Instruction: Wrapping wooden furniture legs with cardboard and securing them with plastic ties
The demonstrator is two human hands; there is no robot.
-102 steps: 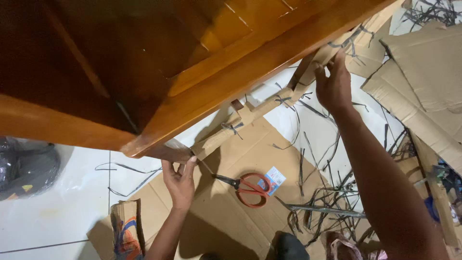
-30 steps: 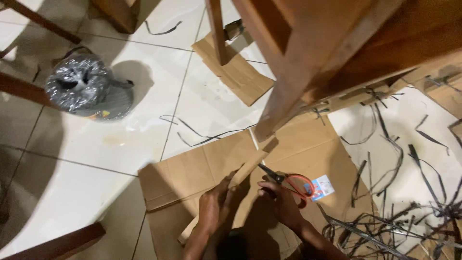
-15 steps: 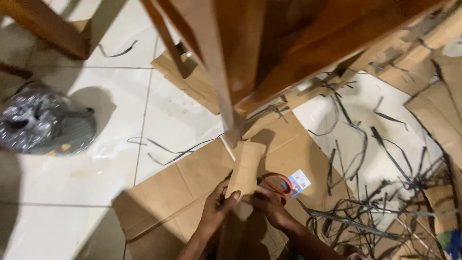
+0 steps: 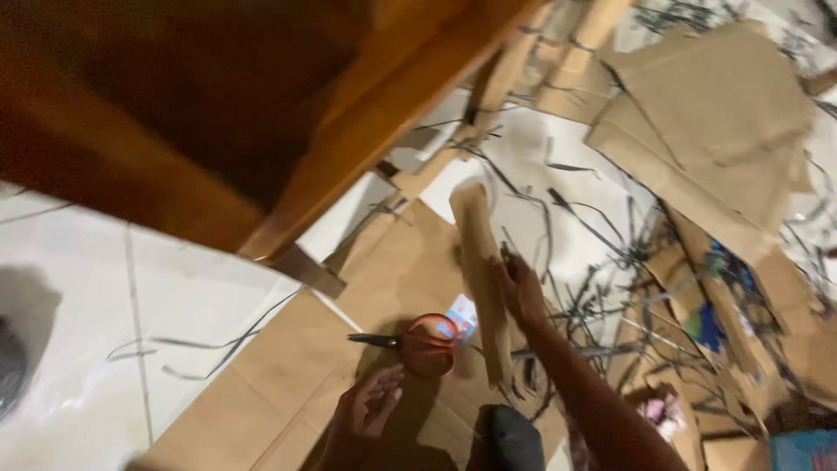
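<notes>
My right hand point(image 4: 520, 292) grips a long folded strip of brown cardboard point(image 4: 481, 270) and holds it up, tilted, above the floor. My left hand point(image 4: 366, 414) hovers with spread fingers just below a pair of red-handled scissors point(image 4: 414, 343), which lie on a flat cardboard sheet point(image 4: 288, 366) beside a small printed card point(image 4: 462, 314). A large piece of brown wooden furniture point(image 4: 218, 113) fills the upper left, and one leg comes down near the sheet.
Black plastic strapping point(image 4: 593, 305) lies tangled on the white tiled floor point(image 4: 78, 305) to the right. Large cardboard pieces point(image 4: 706, 131) are piled at the upper right. A dark wrapped object point(image 4: 10, 366) sits at the left edge. The picture is motion-blurred.
The cardboard strip was held in both hands; now only my right hand holds it, lifted up and to the right. My left hand let go and dropped near the scissors. The camera swung right.
</notes>
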